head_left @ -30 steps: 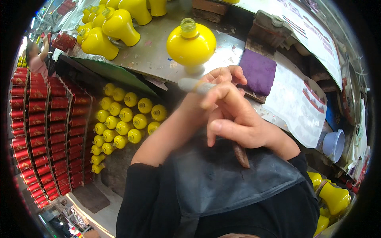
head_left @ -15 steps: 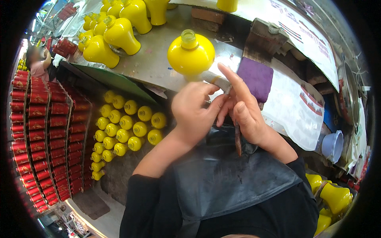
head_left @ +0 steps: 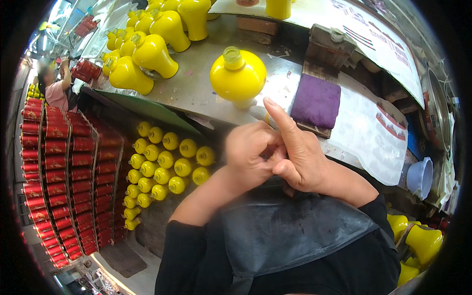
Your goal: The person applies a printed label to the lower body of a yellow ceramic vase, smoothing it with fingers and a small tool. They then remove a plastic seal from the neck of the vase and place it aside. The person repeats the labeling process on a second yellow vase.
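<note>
Both hands are pressed together at the picture's centre: the left hand (head_left: 250, 157) is curled into a loose fist against the right hand (head_left: 300, 162), whose forefinger is raised toward twelve o'clock. Whether anything is pinched between them cannot be told. A dark apron (head_left: 290, 231) is seen beneath. At twelve o'clock a round yellow vase (head_left: 238, 76) is stood on the metal bench (head_left: 196, 88), a purple pad (head_left: 317, 101) at one o'clock. Small yellow bottles (head_left: 162, 167) are massed at nine, red canisters (head_left: 54, 162) farther out. For neat work, fingertips should be kept clean and steady.

Black long-sleeved top, sleeves pushed up to elbows, dark grey matte apron (head_left: 290, 231) over the front, hands bare
</note>
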Demonstrator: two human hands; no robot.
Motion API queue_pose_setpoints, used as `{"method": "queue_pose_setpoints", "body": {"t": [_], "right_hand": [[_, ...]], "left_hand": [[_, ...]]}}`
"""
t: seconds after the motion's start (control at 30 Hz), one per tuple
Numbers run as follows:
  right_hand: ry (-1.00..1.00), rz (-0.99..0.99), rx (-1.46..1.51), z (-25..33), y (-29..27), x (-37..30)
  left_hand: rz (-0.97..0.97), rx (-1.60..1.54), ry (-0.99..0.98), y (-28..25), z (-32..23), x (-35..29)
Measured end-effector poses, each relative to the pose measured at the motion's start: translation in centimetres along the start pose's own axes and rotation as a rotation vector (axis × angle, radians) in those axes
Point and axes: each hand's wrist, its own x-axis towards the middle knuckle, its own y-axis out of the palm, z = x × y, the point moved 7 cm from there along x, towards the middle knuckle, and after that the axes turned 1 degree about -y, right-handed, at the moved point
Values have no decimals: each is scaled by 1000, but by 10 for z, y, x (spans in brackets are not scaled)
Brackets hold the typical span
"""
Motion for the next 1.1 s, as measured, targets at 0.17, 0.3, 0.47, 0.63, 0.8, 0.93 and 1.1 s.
{"method": "queue_pose_setpoints", "body": {"t": [0.17, 0.3, 0.47, 0.63, 0.8, 0.93, 1.1], "right_hand": [[243, -170, 114, -30, -22, 19], [-60, -270, -167, -15, -22, 37], [-202, -190, -334, -20, 8, 61], [-188, -88, -491, -36, 9, 69], [-197, -155, -520, -41, -3, 65], [-250, -264, -481, -46, -14, 66], [-259, -314, -481, -42, -22, 65]], "left_hand": [[1, 149, -44, -28, 9, 21], [-394, 253, -157, -69, 35, 47], [-224, 424, -233, -64, 62, 78], [-223, 399, -271, -65, 67, 83], [-159, 327, -268, -71, 65, 83], [-112, 181, -310, -72, 70, 80], [-133, -61, -325, -65, 76, 75]]}}
